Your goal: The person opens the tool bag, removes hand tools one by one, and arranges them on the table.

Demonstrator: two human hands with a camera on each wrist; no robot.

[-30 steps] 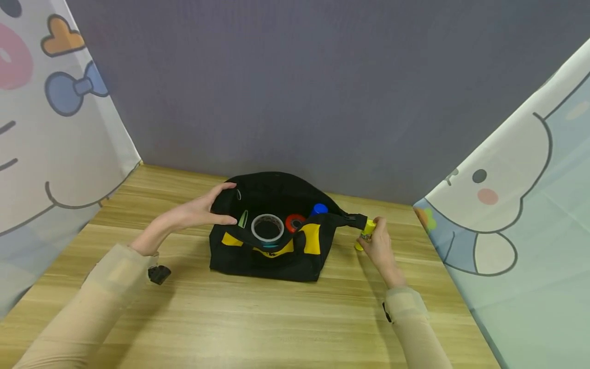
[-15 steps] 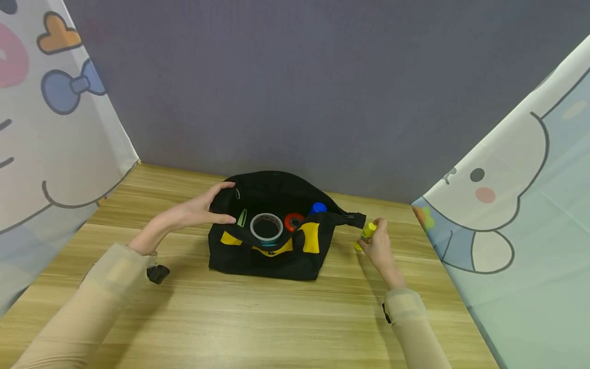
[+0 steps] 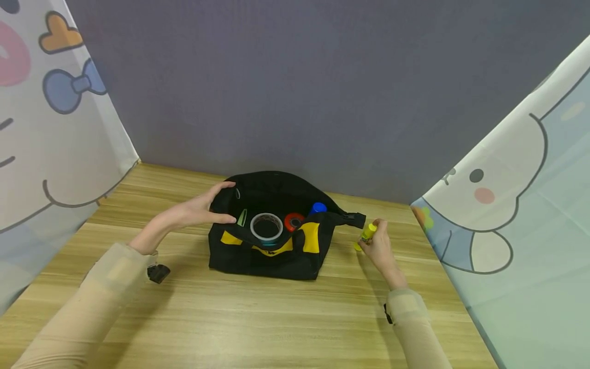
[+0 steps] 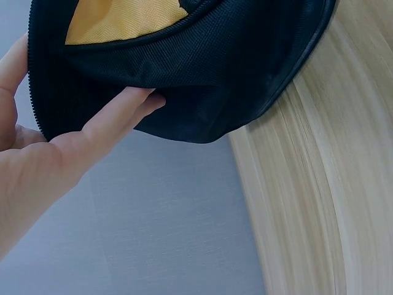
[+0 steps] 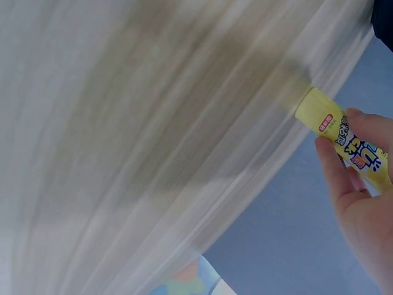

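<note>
An unzipped black and yellow fabric bag (image 3: 265, 267) stands on the table. My left hand (image 3: 197, 211) holds its left end, thumb in front and fingers spread toward the back; in the left wrist view two fingertips press against the black cloth. To the right of the bag, my right hand (image 3: 380, 249) grips a tilted yellow glue stick (image 5: 353, 145) between thumb and fingers. Printed lettering shows on the stick's side in the right wrist view. Inside the bag lie a white-rimmed tape roll (image 3: 253, 226), a red ring-shaped roll (image 3: 289, 223), a blue-topped item (image 3: 318, 208) and a pale green piece (image 3: 242, 218).
Wood-grain table (image 3: 230, 328) surrounds the bag. A grey panel (image 3: 286, 92) rises behind it, and cartoon-printed sheets (image 3: 502, 205) flank both sides. The zipper-end tab (image 3: 354, 220) sticks out from the bag toward the right hand.
A second ago the glue stick's top met the zipper-end tab in the head view; a small gap now separates them. The left hand and bag look nearly unchanged.
</note>
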